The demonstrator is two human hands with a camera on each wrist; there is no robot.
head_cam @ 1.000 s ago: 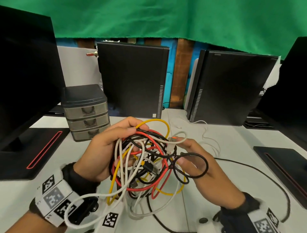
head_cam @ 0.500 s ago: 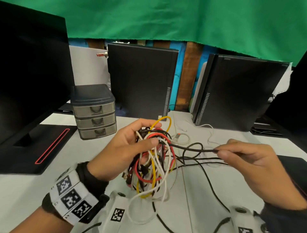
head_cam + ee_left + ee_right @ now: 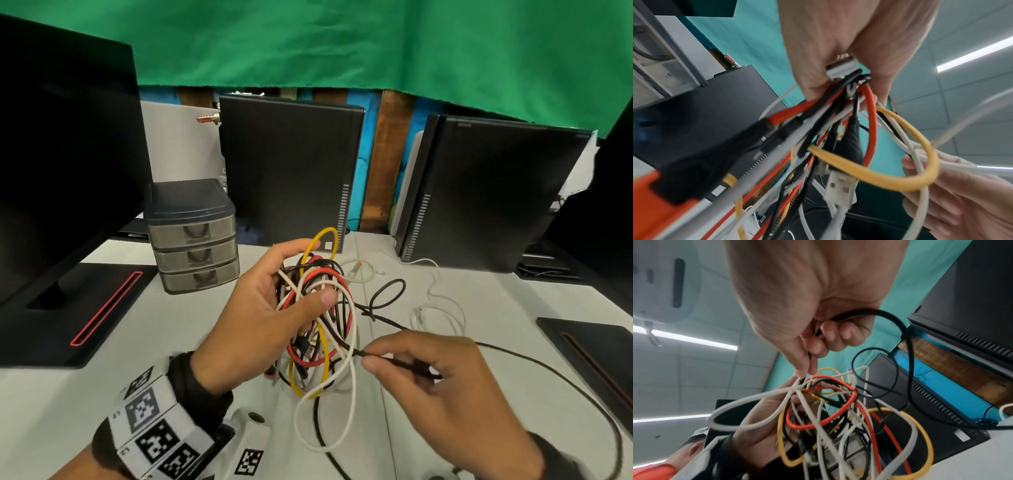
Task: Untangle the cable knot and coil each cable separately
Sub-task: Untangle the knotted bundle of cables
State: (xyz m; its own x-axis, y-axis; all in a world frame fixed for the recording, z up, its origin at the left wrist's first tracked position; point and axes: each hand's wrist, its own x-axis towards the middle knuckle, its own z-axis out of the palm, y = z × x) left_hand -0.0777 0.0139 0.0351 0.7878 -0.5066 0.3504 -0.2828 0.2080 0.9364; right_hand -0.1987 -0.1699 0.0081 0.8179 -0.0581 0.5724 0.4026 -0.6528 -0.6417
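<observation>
The tangled bundle of red, yellow, white and black cables (image 3: 317, 318) hangs in the air above the white tabletop (image 3: 513, 301), right in the middle of the head view, and it's a proper knot: a yellow loop (image 3: 327, 236) pokes out of the top, red and white strands cross over one another through the middle, and a long white loop (image 3: 325, 425) droops from the bottom toward the table.

The left hand (image 3: 263, 315) has the bundle firmly, fingers curled round the back of it and the thumb pressed across the front strands. In the left wrist view a silver USB plug (image 3: 839, 186) dangles among the wires.

The right hand (image 3: 442, 394) sits just to the right of the knot, thumb and forefinger pinching a thin black cable (image 3: 387, 301) where it leaves the bundle. The other fingers are curled in, and the right wrist view shows the same black cable running on through them. From there the black cable sweeps out across the table in a wide arc to the right. Behind the hand, it forms a small loop lying on the tabletop.

Farther back on the table lies a small coiled white cable with an orange tip (image 3: 356, 272), apart from the knot, and another thin white wire (image 3: 442, 308) trails to its right. A grey three-drawer plastic organiser (image 3: 193, 236) stands at the left, near a black monitor stand with a red stripe (image 3: 85, 305). Two black computer cases (image 3: 291, 174) stand upright at the back, beneath a green cloth backdrop (image 3: 342, 44).
</observation>
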